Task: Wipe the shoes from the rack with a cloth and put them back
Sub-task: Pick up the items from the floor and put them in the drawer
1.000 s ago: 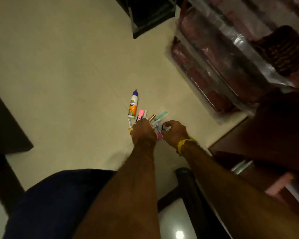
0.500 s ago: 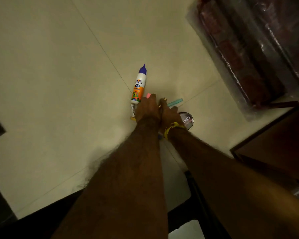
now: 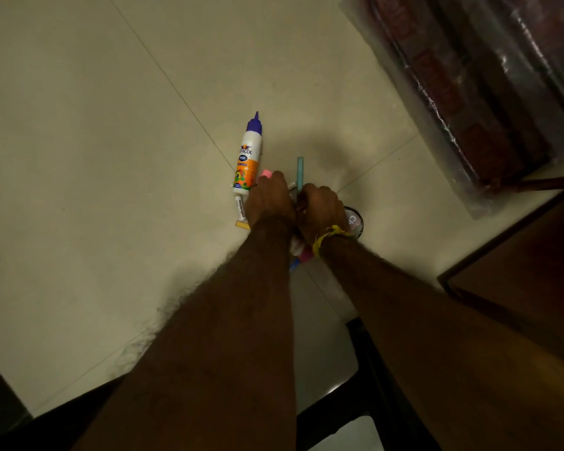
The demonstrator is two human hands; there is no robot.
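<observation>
Under me is a pale tiled floor (image 3: 111, 157) with thin grout lines. On it, near the middle, lies a glue bottle (image 3: 248, 154), nozzle away from me. Just beside it are a white marker (image 3: 240, 208), a teal pen (image 3: 300, 173) and a round lid (image 3: 355, 221).

Both hands (image 3: 293, 206) gathering pens (image 3: 300, 172) on floor (image 3: 111, 157) beside glue bottle (image 3: 248, 157); grip apparently closed.
</observation>
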